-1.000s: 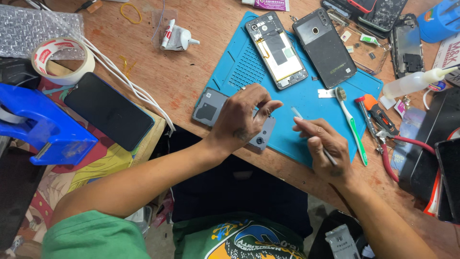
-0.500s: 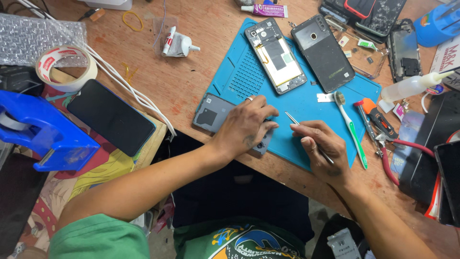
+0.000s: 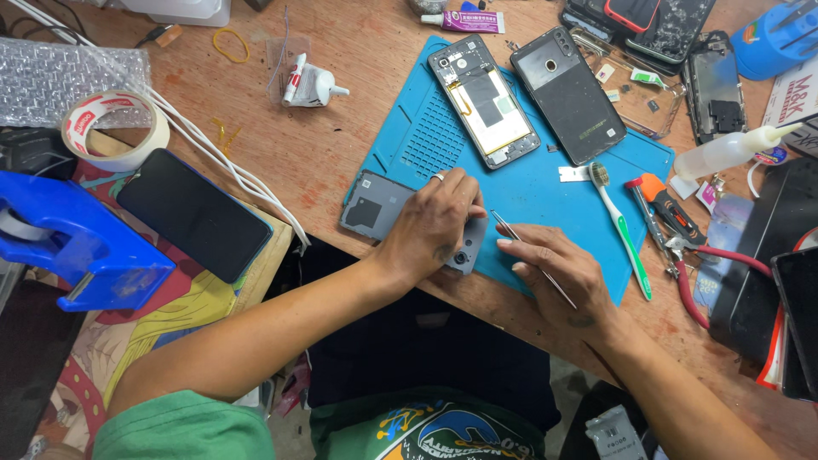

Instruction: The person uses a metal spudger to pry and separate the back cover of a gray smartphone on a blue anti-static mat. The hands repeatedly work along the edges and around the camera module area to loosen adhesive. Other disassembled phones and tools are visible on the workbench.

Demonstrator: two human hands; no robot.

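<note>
A grey phone back cover [image 3: 375, 207] lies at the lower left edge of the blue mat [image 3: 528, 183], just left of the frame's centre, its long axis running from upper left to lower right. The left hand [image 3: 434, 226] presses down on its right end, fingers close together. Just right, the right hand [image 3: 558, 273] pinches thin metal tweezers [image 3: 520, 247], tip pointing up-left toward the cover. Farther up the mat lie an opened phone [image 3: 483, 100] and a black back cover [image 3: 568, 92]; a toothbrush [image 3: 622, 226] lies to the right.
</note>
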